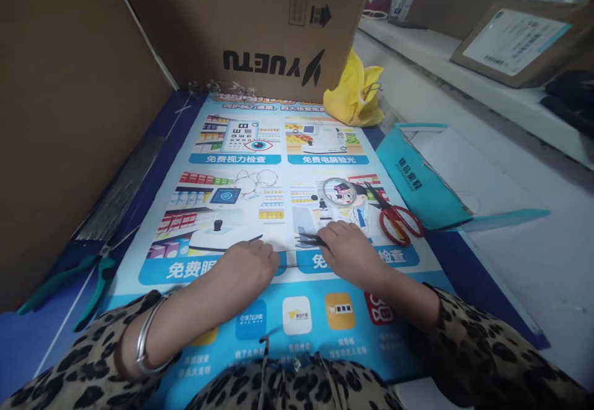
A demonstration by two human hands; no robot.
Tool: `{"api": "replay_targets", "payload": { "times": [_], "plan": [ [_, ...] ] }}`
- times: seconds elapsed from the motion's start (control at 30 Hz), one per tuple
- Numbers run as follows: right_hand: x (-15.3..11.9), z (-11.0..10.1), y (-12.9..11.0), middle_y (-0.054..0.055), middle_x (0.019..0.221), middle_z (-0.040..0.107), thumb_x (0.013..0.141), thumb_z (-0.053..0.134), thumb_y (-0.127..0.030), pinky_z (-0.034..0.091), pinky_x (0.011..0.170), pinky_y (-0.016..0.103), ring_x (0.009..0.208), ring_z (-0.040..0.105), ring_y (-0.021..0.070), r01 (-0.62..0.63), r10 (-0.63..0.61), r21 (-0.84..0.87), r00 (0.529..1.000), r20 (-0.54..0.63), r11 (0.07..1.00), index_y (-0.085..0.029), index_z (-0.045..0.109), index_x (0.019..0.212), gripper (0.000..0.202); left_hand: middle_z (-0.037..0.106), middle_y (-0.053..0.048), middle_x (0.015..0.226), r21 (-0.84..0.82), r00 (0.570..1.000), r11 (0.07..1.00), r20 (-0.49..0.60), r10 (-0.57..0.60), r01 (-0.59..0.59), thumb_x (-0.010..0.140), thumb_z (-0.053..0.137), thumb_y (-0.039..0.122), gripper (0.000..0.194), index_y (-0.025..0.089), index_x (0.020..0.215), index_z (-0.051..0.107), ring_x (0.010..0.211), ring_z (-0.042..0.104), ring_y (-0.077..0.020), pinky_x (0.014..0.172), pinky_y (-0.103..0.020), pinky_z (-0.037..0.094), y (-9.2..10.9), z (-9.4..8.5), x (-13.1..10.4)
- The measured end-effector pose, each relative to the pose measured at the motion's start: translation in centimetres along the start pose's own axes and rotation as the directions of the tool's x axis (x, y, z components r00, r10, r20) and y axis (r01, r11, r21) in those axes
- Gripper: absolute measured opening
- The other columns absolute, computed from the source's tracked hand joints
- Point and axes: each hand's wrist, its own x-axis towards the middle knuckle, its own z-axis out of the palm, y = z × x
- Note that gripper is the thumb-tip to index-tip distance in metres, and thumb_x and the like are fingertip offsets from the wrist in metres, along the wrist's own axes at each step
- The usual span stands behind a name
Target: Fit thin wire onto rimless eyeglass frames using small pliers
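Over the printed poster mat [260, 212], my left hand [253, 268] is closed, with a thin dark tip sticking out above its fingers. My right hand [348, 250] is closed around dark tweezers [310, 240], whose prongs point left. A thin wire [291, 250] runs in the gap between my two hands. Loops of thin wire [255, 181] lie on the mat above my left hand. A round ring [340, 192] rests above my right hand, and red-handled scissors [400, 223] lie to its right.
Green-handled pliers [99, 274] and a bundle of thin wires [123, 187] lie at the left. A large cardboard box [260, 14] stands behind the mat. A yellow bag [355, 91] and a teal box [417, 181] are at the right.
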Motion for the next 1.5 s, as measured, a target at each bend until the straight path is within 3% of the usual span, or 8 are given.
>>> {"api": "replay_targets", "payload": {
  "times": [0.17, 0.3, 0.47, 0.73, 1.03, 1.33, 1.5],
  "plan": [
    [-0.6, -0.8, 3.0, 0.011, 0.091, 0.06, 0.086, 0.039, -0.024, 0.036, 0.074, 0.031, 0.088, 0.052, 0.022, -0.07, 0.072, 0.053, 0.996, -0.045, 0.996, -0.014, 0.058, 0.091, 0.022, 0.057, -0.006, 0.073, -0.022, 1.0, 1.0, -0.009, 0.002, -0.002, 0.074, 0.045, 0.004, 0.014, 0.016, 0.077, 0.052, 0.064, 0.054, -0.0185, 0.054, -0.03, 0.041, -0.2, 0.3, -0.2],
    [-1.5, -1.3, 5.8, 0.013, 0.093, 0.06, 0.087, 0.039, -0.03, 0.04, 0.072, 0.032, 0.087, 0.054, 0.0231, -0.193, 0.217, 0.136, 0.958, -0.185, 0.972, -0.014, 0.057, 0.094, 0.025, 0.058, -0.006, 0.075, -0.05, 1.0, 0.999, -0.01, -0.002, 0.001, 0.076, 0.045, 0.005, 0.014, 0.015, 0.079, 0.053, 0.066, 0.053, -0.0175, 0.056, -0.029, 0.041, -0.3, 0.5, -0.2],
    [-2.0, -0.6, 7.7, 0.017, 0.104, 0.06, 0.085, 0.043, -0.034, 0.041, 0.081, 0.036, 0.098, 0.053, 0.0276, -0.175, 0.189, 0.107, 0.973, -0.135, 0.979, -0.01, 0.059, 0.102, 0.033, 0.058, -0.007, 0.077, -0.071, 1.0, 0.997, 0.0, -0.01, 0.01, 0.076, 0.045, 0.005, 0.014, 0.015, 0.08, 0.053, 0.067, 0.053, -0.0178, 0.057, -0.029, 0.042, -0.4, 0.5, -0.3],
    [-0.5, 0.6, 5.4, 0.017, 0.107, 0.059, 0.084, 0.046, -0.033, 0.042, 0.086, 0.038, 0.101, 0.053, 0.0271, -0.135, 0.161, 0.154, 0.972, -0.172, 0.979, -0.009, 0.059, 0.109, 0.037, 0.058, -0.007, 0.079, -0.071, 0.999, 0.997, 0.031, -0.008, 0.01, 0.077, 0.045, 0.005, 0.013, 0.015, 0.082, 0.053, 0.069, 0.054, -0.0182, 0.059, -0.029, 0.042, -0.4, 0.2, -0.2],
    [2.0, 0.5, 3.1, 0.016, 0.115, 0.055, 0.083, 0.046, -0.031, 0.041, 0.091, 0.038, 0.105, 0.052, 0.0256, -0.149, 0.182, 0.229, 0.974, -0.131, 0.962, -0.011, 0.057, 0.113, 0.038, 0.058, -0.008, 0.078, -0.087, 0.999, 0.996, 0.035, -0.014, 0.017, 0.077, 0.044, 0.004, 0.015, 0.014, 0.082, 0.053, 0.069, 0.054, -0.0185, 0.059, -0.029, 0.041, -0.3, 0.1, 0.0],
    [5.6, 0.2, 0.7, 0.012, 0.109, 0.056, 0.083, 0.047, -0.03, 0.04, 0.087, 0.032, 0.101, 0.052, 0.0219, -0.137, 0.161, 0.226, 0.983, -0.091, 0.965, -0.015, 0.059, 0.107, 0.031, 0.059, -0.009, 0.078, -0.102, 1.0, 0.995, 0.009, -0.004, 0.005, 0.076, 0.043, 0.004, 0.015, 0.014, 0.083, 0.053, 0.068, 0.055, -0.0198, 0.057, -0.031, 0.04, -0.5, 0.5, -0.1],
    [7.0, -0.6, 0.8, 0.009, 0.106, 0.058, 0.084, 0.047, -0.033, 0.041, 0.084, 0.031, 0.098, 0.054, 0.0201, -0.098, 0.119, 0.3, 0.991, -0.055, 0.949, -0.019, 0.058, 0.109, 0.031, 0.059, -0.008, 0.077, -0.119, 1.0, 0.993, -0.021, -0.022, 0.019, 0.074, 0.045, 0.006, 0.017, 0.014, 0.086, 0.053, 0.067, 0.054, -0.0188, 0.054, -0.029, 0.038, -0.6, 1.0, -0.1]
  ]
}}
